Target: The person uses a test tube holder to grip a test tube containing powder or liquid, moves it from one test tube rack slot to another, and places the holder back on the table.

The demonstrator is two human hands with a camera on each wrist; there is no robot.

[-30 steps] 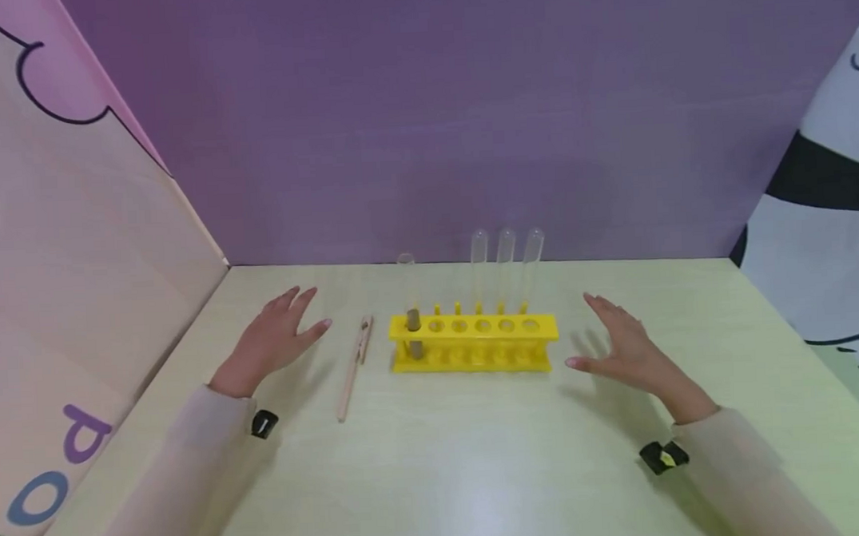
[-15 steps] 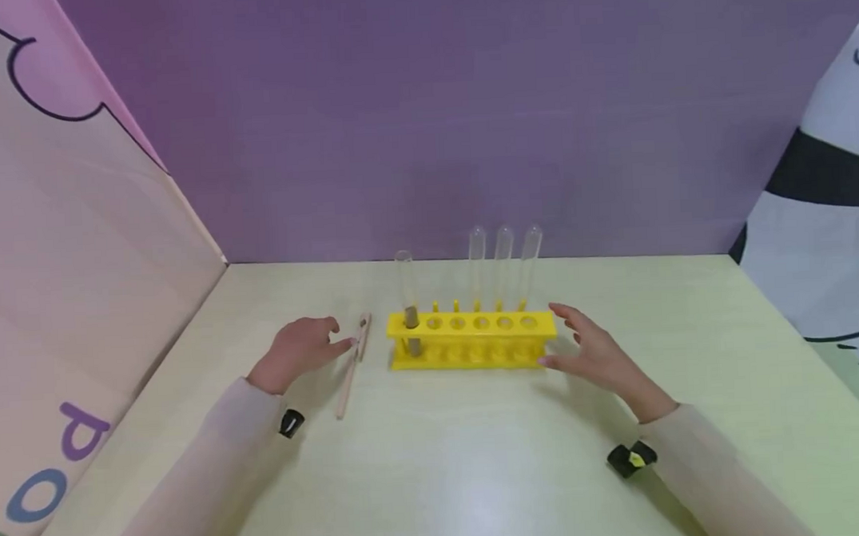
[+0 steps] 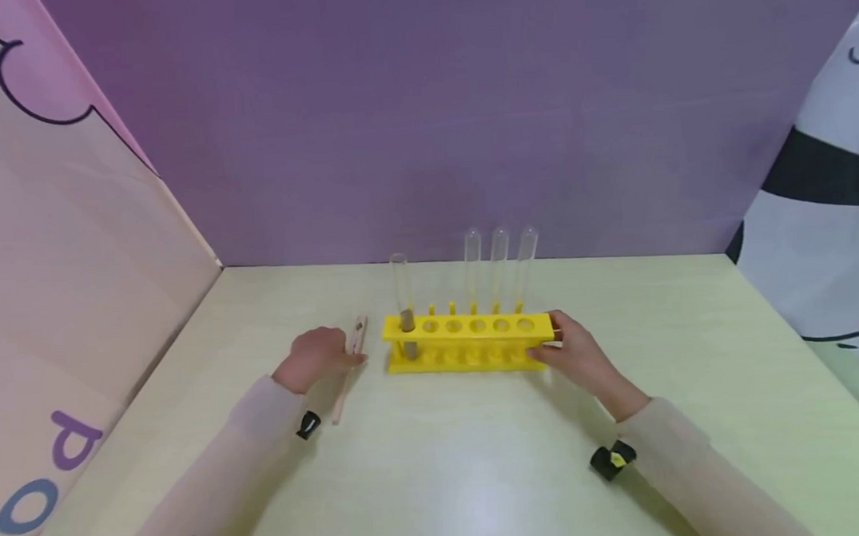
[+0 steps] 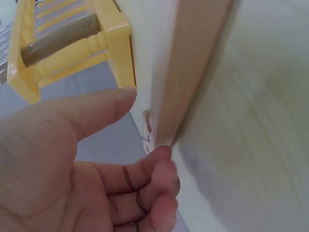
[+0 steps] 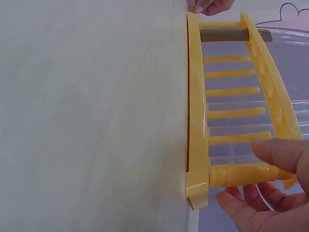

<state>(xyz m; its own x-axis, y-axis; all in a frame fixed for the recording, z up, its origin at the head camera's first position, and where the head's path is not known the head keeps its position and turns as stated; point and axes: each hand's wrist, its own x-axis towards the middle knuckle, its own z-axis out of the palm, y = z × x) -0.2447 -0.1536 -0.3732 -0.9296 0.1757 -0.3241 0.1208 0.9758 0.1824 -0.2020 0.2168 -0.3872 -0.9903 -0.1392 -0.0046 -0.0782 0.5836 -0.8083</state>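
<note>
In the head view, a yellow test tube rack (image 3: 469, 343) stands on the table. Its leftmost hole holds an upright test tube (image 3: 401, 281) with grey-brown contents low inside. My right hand (image 3: 577, 356) grips the rack's right end; the right wrist view shows thumb and fingers around the end post (image 5: 244, 174). Left of the rack lies a wooden test tube clamp (image 3: 342, 400). My left hand (image 3: 317, 358) is over it, thumb crossing it in the head view. In the left wrist view, its curled fingertips (image 4: 164, 169) are right at the clamp, the thumb apart from them.
Several clear test tubes (image 3: 499, 257) stand upside down on pegs along the rack's back. A purple backdrop (image 3: 459, 123) rises behind the pale table (image 3: 445, 459), with printed panels at left and right. Black devices (image 3: 614, 460) sit at both wrists.
Both hands have moved inward. The left has come over the clamp with its fingers curling in; the right has reached the rack's right end and taken hold of it.
</note>
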